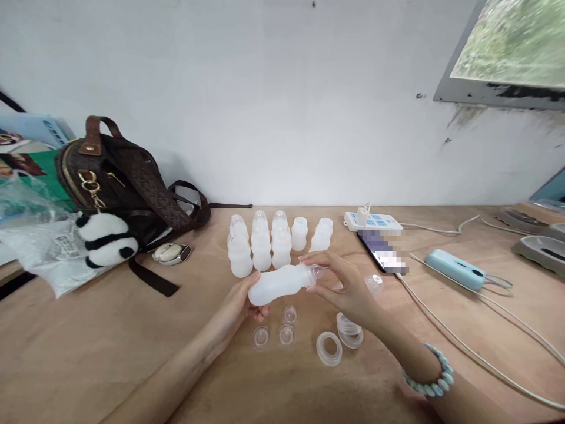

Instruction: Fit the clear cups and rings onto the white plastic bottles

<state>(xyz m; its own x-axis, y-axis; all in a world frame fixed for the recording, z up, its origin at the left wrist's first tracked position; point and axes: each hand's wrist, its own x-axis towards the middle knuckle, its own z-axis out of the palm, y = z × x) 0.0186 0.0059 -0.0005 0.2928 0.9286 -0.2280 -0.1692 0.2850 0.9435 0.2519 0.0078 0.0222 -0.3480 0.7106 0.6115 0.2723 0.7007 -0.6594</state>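
My left hand [251,300] is wrapped round the body of a frosted white baby bottle [278,284], tilted nearly flat above the table with its top to the right. At that end a clear nipple [314,273] sits on the neck, and the fingers of my right hand [342,282] close around its collar. Below lie several clear nipples [286,335] and, to the right, translucent screw rings [329,348], some stacked. Behind stand several frosted bottles [241,253] with clear domed tops, plus two bottles [299,234] with no dome.
On the left, a brown backpack [132,176] with a panda plush [108,238] rests beside a plastic bag [48,247] and a mouse-like device [172,253]. To the right are a power strip [384,222], a phone [383,252], a light-blue device [454,269] and trailing cables.
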